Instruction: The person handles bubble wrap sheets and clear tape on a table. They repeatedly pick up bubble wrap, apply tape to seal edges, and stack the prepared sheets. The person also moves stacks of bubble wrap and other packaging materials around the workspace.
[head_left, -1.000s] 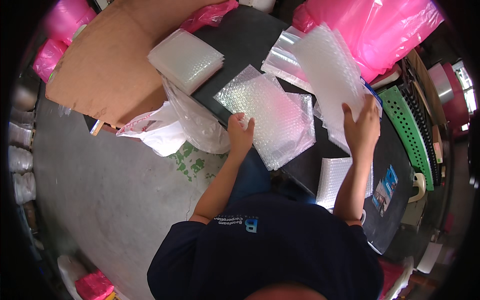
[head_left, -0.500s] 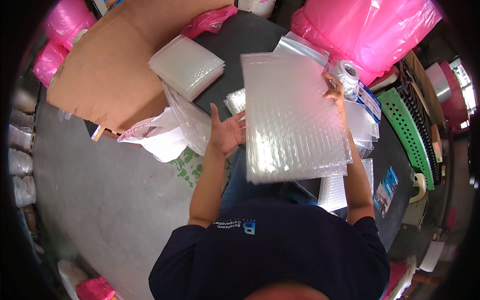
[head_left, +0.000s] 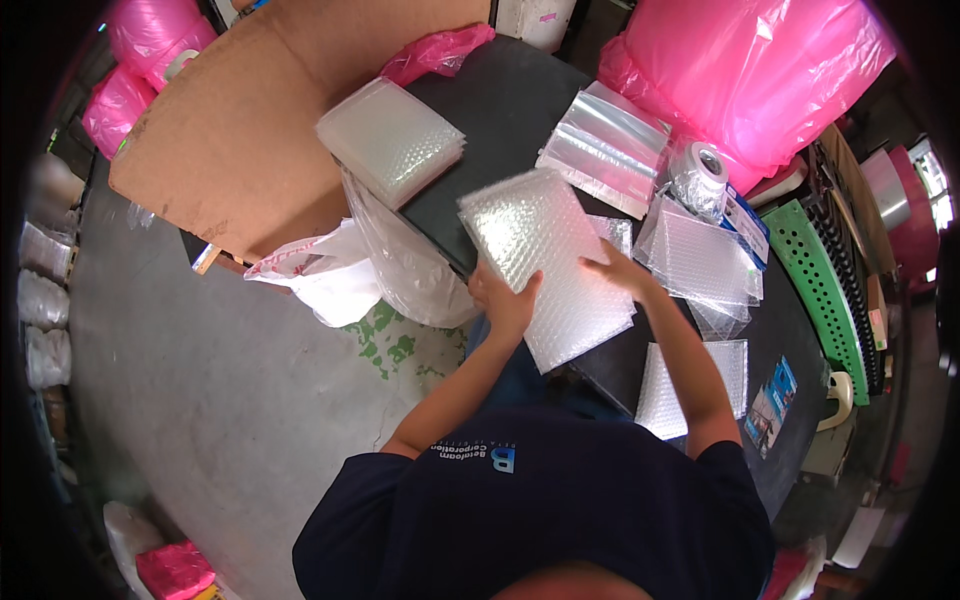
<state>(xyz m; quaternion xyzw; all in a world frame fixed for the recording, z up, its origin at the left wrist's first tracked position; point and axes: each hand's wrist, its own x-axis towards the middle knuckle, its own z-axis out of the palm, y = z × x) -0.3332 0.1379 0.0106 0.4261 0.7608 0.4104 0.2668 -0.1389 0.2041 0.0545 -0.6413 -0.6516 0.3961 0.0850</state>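
Observation:
A stack of clear bubble-wrap pouches (head_left: 545, 255) is tilted over the table's near edge, in front of my body. My left hand (head_left: 507, 303) grips its lower left side, thumb on top and fingers underneath. At its right edge my right hand (head_left: 617, 272) also holds the stack, with the thumb and fingers closing on it. Part of another bubble-wrap piece (head_left: 612, 232) shows behind the stack, close to my right hand. Farther off to the left, a thicker pile of bubble-wrap pouches (head_left: 392, 138) rests on the table.
On the dark table (head_left: 500, 80) lie flat clear plastic bags (head_left: 605, 150), a tape roll (head_left: 700, 172), loose bubble-wrap pouches (head_left: 700, 255) and more near my right forearm (head_left: 665, 400). A large pink-wrapped bundle (head_left: 745, 80) stands behind. Cardboard (head_left: 240, 120) and a white plastic bag (head_left: 325, 275) are at left.
The stack has come lower, turned, and now lies at a slant. My left hand has closed from spread fingers onto its edge. My right hand has moved down and left.

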